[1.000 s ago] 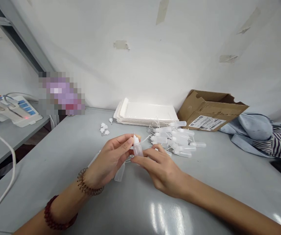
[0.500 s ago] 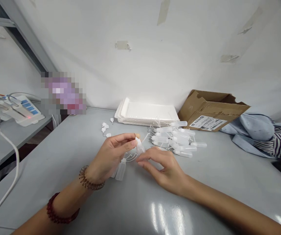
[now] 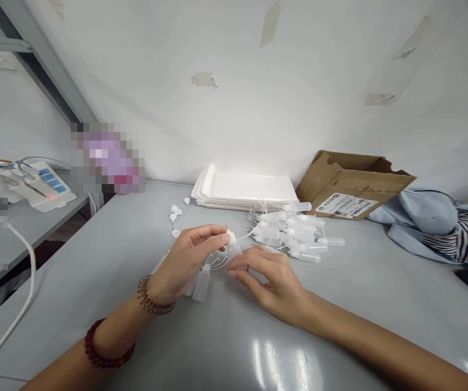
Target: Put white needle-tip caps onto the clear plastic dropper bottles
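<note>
Over the glossy grey surface [image 3: 201, 347], left fingers [image 3: 216, 240] pinch a translucent plastic bottle's [image 3: 234, 251] white cap [image 3: 231, 238]. Right fingers [image 3: 256, 257] pinch its base, seemingly for steadiness.

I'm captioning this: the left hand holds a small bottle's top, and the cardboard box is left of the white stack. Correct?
No: the head view shows the box right of the white stack. The left hand does hold the top of the bottle.

No wording, brand or number is legible. A white printed label [image 3: 346, 205] is affixed to the near side of the cardboard box [image 3: 320, 176]; it bears dark print and a denser dark block, too small to read.
</note>
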{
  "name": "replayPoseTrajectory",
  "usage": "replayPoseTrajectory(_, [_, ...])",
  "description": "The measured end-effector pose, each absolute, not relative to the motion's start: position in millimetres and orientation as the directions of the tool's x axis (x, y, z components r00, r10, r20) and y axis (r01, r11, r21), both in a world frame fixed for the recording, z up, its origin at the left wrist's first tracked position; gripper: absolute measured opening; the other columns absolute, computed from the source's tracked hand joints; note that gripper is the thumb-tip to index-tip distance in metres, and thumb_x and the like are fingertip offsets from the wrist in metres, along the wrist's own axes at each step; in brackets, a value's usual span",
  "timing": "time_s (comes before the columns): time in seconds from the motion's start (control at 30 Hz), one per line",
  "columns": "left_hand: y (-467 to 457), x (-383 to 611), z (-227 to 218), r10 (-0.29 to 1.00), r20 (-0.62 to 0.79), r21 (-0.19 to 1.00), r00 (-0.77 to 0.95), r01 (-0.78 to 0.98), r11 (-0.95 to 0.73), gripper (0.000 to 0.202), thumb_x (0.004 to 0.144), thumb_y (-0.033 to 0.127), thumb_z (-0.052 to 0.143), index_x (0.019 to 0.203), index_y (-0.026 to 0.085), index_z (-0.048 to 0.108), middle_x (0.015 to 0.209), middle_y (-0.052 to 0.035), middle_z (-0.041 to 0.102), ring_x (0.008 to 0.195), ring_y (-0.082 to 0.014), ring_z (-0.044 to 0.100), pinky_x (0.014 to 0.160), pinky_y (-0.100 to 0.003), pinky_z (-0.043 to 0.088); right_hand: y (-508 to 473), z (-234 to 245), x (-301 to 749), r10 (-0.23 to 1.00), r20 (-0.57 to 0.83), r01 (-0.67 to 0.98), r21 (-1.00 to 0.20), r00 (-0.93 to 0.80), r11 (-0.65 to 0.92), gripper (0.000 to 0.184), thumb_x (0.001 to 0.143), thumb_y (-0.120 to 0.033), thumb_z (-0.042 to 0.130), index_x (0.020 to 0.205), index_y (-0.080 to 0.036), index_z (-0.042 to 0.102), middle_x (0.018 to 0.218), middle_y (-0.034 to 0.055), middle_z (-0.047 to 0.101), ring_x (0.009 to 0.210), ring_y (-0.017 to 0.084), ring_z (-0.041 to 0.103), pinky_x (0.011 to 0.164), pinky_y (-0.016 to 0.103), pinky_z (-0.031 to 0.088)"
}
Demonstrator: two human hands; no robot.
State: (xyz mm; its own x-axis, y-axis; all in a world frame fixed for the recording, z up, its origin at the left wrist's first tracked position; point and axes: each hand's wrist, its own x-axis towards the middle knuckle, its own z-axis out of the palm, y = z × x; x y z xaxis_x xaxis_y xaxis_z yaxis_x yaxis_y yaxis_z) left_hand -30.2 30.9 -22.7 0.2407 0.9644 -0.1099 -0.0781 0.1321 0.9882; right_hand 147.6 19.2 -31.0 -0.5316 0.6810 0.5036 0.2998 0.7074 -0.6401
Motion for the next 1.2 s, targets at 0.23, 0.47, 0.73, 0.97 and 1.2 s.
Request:
replayPoseTrajectory(0.23, [29.2, -32.4, -17.8, 0.966, -0.101, 0.995, 0.238, 0.024, 0.099, 0.020, 0.083, 0.036, 0.059, 0.076, 0.018, 0.060, 0.074, 0.0008, 0.054, 0.070, -0.0133, 0.047, 0.066, -0.025, 0.040, 17.5, -34.0, 148.3, 0.604, 0.547, 0.352, -0.501, -0.580, 0.791, 0.014, 0.088, -0.009, 0.049, 0.088, -0.017, 0.061, 0.070, 0.0003, 0.065, 0.059, 0.011, 0.054, 0.062, 0.028, 0.036])
replayPoseTrajectory(0.47, [34.0, -39.2, -11.8, 0.916, 0.037, 0.991, 0.399, 0.100, -0.084, 0.019, 0.085, 0.034, 0.055, 0.077, 0.017, 0.058, 0.076, -0.0008, 0.053, 0.071, -0.0144, 0.048, 0.065, -0.025, 0.040, 13.1, -33.0, 147.8, 0.591, 0.536, 0.327, -0.509, -0.603, 0.796, 0.014, 0.089, -0.011, 0.048, 0.086, -0.016, 0.061, 0.067, -0.0001, 0.064, 0.056, 0.010, 0.049, 0.062, 0.028, 0.034])
replayPoseTrajectory(0.73, [36.0, -40.8, -16.7, 0.913, 0.059, 0.883, 0.404, 0.405, -0.236, 0.039, 0.087, 0.036, 0.047, 0.055, 0.018, 0.036, 0.054, 0.0048, 0.033, 0.054, -0.0109, 0.030, 0.052, -0.025, 0.026, 14.9, -38.2, 151.2, 0.458, 0.550, 0.457, -0.150, -0.698, 0.877, 0.025, 0.088, -0.008, 0.041, 0.079, -0.014, 0.065, 0.056, -0.0009, 0.050, 0.049, 0.011, 0.037, 0.058, 0.028, 0.030])
replayPoseTrajectory(0.97, [37.2, -40.5, -17.9, 0.885, 0.005, 0.891, 0.466, 0.399, -0.215, 0.031, 0.086, 0.029, 0.044, 0.058, 0.018, 0.040, 0.057, 0.0044, 0.035, 0.055, -0.0113, 0.030, 0.052, -0.025, 0.025, 11.8, -27.8, 152.3, 0.626, 0.406, 0.329, -0.592, -0.666, 0.735, 0.020, 0.088, -0.013, 0.046, 0.084, -0.014, 0.066, 0.065, 0.0022, 0.065, 0.054, 0.011, 0.052, 0.064, 0.030, 0.040])
replayPoseTrajectory(1.2, [37.7, -47.7, -13.0, 0.852, -0.031, 0.945, 0.523, 0.293, -0.146, 0.031, 0.087, 0.035, 0.044, 0.062, 0.017, 0.052, 0.061, 0.0013, 0.045, 0.060, -0.0127, 0.042, 0.059, -0.024, 0.040, 22.4, -16.2, 157.2, 0.682, -0.092, -0.107, -0.964, -0.726, -0.244, 0.010, 0.082, -0.026, 0.061, 0.082, -0.016, 0.062, 0.068, 0.0007, 0.067, 0.039, 0.004, 0.042, 0.043, 0.021, 0.036])
